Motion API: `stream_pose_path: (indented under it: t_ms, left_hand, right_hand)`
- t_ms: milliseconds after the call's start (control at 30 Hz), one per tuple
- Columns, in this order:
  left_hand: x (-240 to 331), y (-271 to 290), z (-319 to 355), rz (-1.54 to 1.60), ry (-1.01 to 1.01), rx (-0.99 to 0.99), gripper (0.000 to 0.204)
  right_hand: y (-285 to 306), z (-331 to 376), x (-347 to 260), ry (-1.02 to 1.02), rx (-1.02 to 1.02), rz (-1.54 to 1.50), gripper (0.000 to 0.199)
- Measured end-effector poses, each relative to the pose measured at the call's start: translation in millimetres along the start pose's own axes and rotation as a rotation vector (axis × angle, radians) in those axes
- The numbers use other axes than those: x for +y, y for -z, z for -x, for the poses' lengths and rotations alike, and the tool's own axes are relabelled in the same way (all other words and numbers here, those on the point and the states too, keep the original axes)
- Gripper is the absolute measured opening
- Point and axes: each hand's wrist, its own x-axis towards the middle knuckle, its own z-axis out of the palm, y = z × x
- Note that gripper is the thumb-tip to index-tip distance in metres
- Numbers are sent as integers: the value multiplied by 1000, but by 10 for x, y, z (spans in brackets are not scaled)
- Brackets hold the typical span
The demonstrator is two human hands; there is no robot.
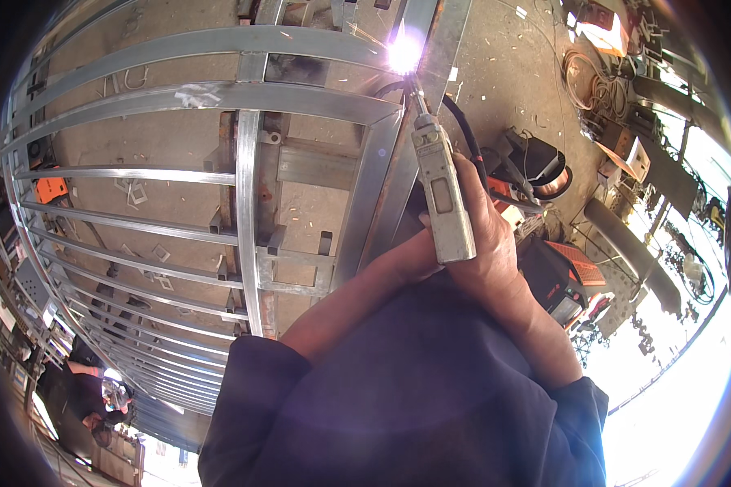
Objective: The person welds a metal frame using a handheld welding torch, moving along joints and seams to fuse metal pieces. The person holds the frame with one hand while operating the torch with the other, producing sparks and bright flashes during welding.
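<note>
Fingers of right hand (487, 243) wrap welding torch (443, 191); left hand (410, 252) beneath.

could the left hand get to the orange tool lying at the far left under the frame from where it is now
Probably not as things stand. The left hand is tucked against the welding torch beside the right hand, and the orange tool lies far across the metal frame, beneath its bars.

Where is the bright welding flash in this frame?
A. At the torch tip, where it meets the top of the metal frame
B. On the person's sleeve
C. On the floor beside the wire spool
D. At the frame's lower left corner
A: the flash glows at the tip of the welding torch, gripped by the right hand, against the metal frame.
</note>
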Motion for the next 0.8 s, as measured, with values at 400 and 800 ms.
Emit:
stream_pose_path:
  t_ms: [400, 800]
  left_hand:
    - [-1563, -4, -364, -374, -329, -68, 51]
    - [-1170, -36, -348, -1033, -394, 52, 48]
  right_hand:
    - [49, 213, 100, -16, -26, -32, 88]
    - [145, 83, 24, -34, -41, -45, 86]
